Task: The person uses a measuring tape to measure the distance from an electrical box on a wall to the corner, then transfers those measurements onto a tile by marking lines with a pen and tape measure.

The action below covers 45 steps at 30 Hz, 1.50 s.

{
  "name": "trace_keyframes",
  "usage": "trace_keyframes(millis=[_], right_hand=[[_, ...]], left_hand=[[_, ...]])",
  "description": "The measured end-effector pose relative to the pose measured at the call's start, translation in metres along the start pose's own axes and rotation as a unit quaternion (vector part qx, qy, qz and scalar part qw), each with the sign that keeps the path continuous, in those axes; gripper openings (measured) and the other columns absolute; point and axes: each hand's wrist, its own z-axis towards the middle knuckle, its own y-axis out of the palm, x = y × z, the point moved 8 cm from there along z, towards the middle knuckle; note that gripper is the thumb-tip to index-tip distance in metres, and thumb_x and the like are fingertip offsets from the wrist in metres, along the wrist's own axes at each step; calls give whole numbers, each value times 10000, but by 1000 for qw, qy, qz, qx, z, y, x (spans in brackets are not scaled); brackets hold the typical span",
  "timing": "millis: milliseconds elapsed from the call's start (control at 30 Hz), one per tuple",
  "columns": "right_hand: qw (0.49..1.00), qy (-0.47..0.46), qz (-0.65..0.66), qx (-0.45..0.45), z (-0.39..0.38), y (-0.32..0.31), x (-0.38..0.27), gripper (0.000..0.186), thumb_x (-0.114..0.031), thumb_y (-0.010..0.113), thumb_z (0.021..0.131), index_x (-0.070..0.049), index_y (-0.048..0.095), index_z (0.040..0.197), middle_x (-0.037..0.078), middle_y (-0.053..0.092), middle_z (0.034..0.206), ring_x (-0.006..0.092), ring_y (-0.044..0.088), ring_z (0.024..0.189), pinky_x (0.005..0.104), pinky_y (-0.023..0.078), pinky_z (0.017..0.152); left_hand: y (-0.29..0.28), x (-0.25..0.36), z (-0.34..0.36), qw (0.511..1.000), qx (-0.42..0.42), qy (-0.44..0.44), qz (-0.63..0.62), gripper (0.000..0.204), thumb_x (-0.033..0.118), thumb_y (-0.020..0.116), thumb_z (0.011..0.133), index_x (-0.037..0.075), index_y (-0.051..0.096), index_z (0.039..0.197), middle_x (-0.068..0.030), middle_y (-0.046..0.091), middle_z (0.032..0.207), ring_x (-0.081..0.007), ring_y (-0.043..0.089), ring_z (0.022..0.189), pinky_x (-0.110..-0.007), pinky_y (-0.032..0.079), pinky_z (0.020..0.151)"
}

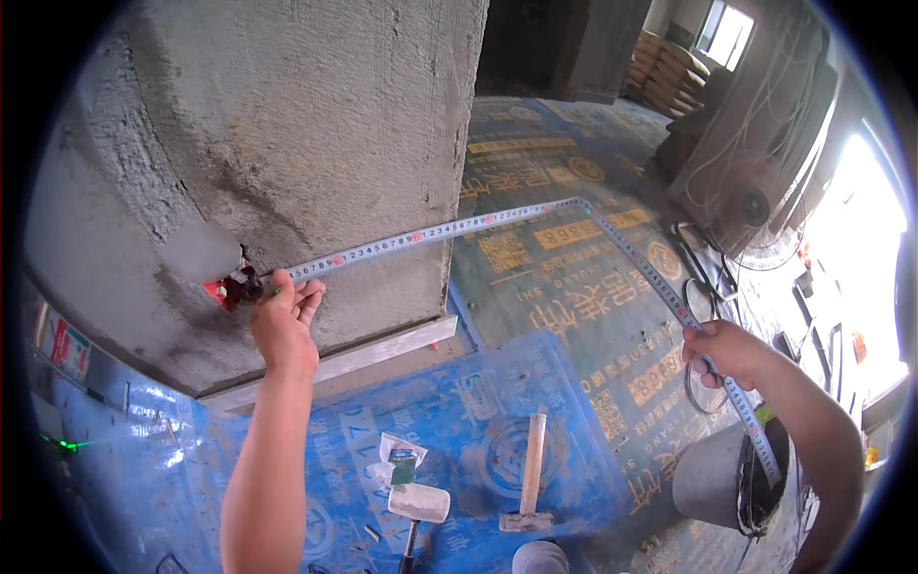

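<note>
A white tape measure blade (421, 236) stretches across a rough grey plastered wall (335, 115). My left hand (285, 323) pinches it near its end, beside a broken hole (232, 290) with something red inside. Past the wall's edge the blade juts out, then folds sharply and runs down toward me. My right hand (732, 354) is closed around this second stretch. From there the blade continues below the hand, over a grey bucket (706, 486). The tape's case cannot be made out.
A wooden-handled hammer (534, 469), a white-headed mallet (419, 503) and a small torn packet (402, 461) lie on blue sheeting (459, 383). A pale straight bar (382, 352) runs along the wall's foot. A fan (751, 206) and stacked sacks (663, 75) stand farther back.
</note>
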Motion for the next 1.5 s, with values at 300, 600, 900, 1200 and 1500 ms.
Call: trace_keyframes(millis=[300,600,900,1200,1500], right_hand=[[990,-45,-133,9,-16,-33,-45,321,-282,434,1026,-8,531,891,81,554,663,199,597,542,329,473,501],[994,-1,-106,29,-35,-21,-64,286,-242,449,1014,-6,543,883,79,539,690,198,580,558,338,466,516],[995,-6,-91,37,-48,-19,-76,219,-180,466,962,-53,559,809,46,529,679,167,569,566,303,464,539],[988,-23,-151,19,-44,-24,-75,252,-174,454,951,-51,567,763,49,544,667,160,577,552,312,446,505],[994,-9,-101,50,-47,-23,-79,146,-113,490,937,-17,582,878,58,546,678,170,565,530,295,420,461]], left_hand=[[2,1,-5,1000,19,1,-15,155,69,515,982,-3,590,1097,-113,656,960,-230,679,852,-350,561,834],[-1,-6,1,999,1,-5,-40,139,55,544,962,2,595,1080,-105,664,950,-221,679,832,-348,567,824],[0,-9,3,998,-1,-8,-64,121,39,571,946,-17,599,1050,-111,649,952,-224,676,803,-376,576,839],[1,-7,0,998,3,-15,-66,94,45,594,939,-10,613,1012,-117,663,897,-234,681,788,-379,579,823],[1,-7,-2,997,0,-21,-78,103,57,613,934,-11,630,1010,-123,665,884,-239,687,781,-362,580,803]])
